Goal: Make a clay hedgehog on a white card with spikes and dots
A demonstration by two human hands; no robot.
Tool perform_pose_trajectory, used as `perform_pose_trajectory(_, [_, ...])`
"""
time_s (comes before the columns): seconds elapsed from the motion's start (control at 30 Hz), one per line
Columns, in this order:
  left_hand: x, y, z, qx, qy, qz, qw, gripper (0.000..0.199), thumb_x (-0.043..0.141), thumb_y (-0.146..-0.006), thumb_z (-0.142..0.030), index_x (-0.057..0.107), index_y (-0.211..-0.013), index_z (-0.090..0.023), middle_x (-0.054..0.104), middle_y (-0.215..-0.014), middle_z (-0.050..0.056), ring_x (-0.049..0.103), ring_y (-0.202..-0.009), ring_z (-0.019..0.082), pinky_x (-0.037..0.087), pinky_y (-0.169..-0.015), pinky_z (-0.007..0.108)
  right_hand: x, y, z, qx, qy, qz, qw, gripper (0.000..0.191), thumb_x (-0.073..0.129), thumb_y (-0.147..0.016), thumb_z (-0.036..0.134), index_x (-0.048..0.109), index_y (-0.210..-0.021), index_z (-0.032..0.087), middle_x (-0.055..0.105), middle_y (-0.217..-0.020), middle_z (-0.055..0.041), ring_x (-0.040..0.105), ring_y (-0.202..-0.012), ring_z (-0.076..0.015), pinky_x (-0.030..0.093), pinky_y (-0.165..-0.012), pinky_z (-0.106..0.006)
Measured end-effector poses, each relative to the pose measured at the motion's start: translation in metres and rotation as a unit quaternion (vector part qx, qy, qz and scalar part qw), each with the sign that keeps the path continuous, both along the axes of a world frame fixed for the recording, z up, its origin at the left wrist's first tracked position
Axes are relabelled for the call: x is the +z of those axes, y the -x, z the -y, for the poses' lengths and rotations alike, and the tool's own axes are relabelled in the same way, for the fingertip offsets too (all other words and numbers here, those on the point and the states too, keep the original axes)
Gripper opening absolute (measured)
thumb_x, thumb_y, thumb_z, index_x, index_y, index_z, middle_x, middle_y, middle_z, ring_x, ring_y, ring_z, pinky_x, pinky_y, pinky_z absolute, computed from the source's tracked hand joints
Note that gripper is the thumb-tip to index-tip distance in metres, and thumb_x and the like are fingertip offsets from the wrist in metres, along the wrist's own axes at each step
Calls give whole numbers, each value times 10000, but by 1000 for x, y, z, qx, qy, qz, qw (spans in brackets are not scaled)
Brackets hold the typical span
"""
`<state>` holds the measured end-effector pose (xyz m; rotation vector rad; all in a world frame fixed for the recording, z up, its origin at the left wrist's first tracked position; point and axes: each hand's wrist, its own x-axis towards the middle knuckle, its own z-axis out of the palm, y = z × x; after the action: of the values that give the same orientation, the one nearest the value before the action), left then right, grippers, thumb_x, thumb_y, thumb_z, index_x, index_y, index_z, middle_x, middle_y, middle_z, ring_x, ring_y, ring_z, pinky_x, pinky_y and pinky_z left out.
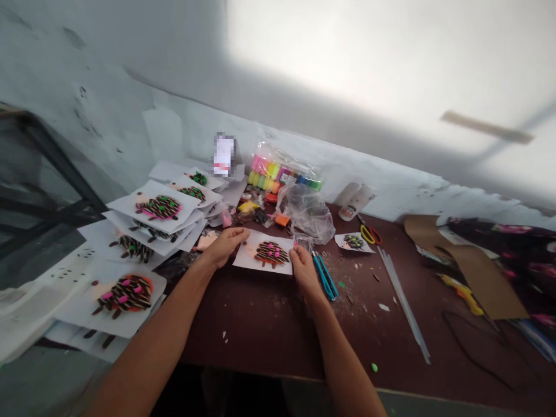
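A white hedgehog craft card (263,253) is held over the dark red table between both my hands. Its hedgehog has dark striped spines, pink dots and orange below. My left hand (226,245) pinches the card's upper left corner between thumb and fingers. On the opposite edge, my right hand (304,266) grips the card with the thumb on top. Just beyond the right hand lie teal-handled scissors (325,277). Left of my left arm, similar hedgehog cards are piled up, with a pink-dotted one (124,296) nearest me.
At the back sit a clear pack of coloured clay (282,174) and a crumpled plastic bag (306,211). A small hedgehog card (354,242), yellow-and-red scissors (370,233), glue sticks (403,304), a yellow glue gun (463,292) and brown cardboard (482,278) lie rightward. Scraps dot the table (260,330).
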<state>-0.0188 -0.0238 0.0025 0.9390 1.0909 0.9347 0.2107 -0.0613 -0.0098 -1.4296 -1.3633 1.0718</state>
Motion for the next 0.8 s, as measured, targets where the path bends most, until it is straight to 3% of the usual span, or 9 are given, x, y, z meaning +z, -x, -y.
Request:
perform_pose_trajectory(0.2, [8, 1, 3, -9, 7, 44, 999, 285, 755, -762, -312, 681, -977, -141, 716, -729, 24, 647, -577, 141, 518, -540, 238, -4, -1, -2, 3, 20, -20, 1000, 247, 490, -811, 462, 536, -823, 220, 573, -732, 8, 528, -648, -152, 458, -586, -245])
perform_pose_trajectory(0.33, [7, 3, 3, -15, 2, 62, 998, 376, 752, -727, -213, 665, -1082, -123, 729, -751, 30, 649, -586, 135, 518, -572, 234, -4, -1, -2, 5, 20, -16, 1000, 274, 506, -808, 491, 538, -833, 220, 593, -756, -1, 546, -672, -160, 457, -582, -248])
perform_pose_trajectory(0.47, [4, 6, 1, -34, -13, 51, 998, 419, 730, -741, -226, 649, -1140, -127, 728, -760, 35, 662, -615, 146, 519, -598, 246, -3, -1, -2, 6, 25, -32, 999, 303, 541, -813, 524, 545, -836, 223, 596, -723, 8, 537, -626, -156, 427, -534, -240])
perform_pose_trajectory(0.67, [5, 9, 2, -50, -24, 70, 996, 428, 775, -723, -266, 644, -1103, -119, 717, -741, 27, 660, -611, 140, 517, -599, 239, -2, -1, -1, 20, 39, -61, 997, 379, 613, -791, 587, 596, -815, 209, 639, -728, -10, 572, -667, -170, 419, -523, -237])
perform_pose_trajectory(0.8, [7, 8, 2, -48, -13, 112, 993, 376, 812, -698, -235, 651, -1015, -113, 713, -720, 16, 656, -592, 129, 513, -572, 216, -4, 0, -2, -7, 68, -102, 992, 415, 681, -729, 617, 618, -798, 213, 612, -671, 5, 509, -564, -141, 380, -483, -244])
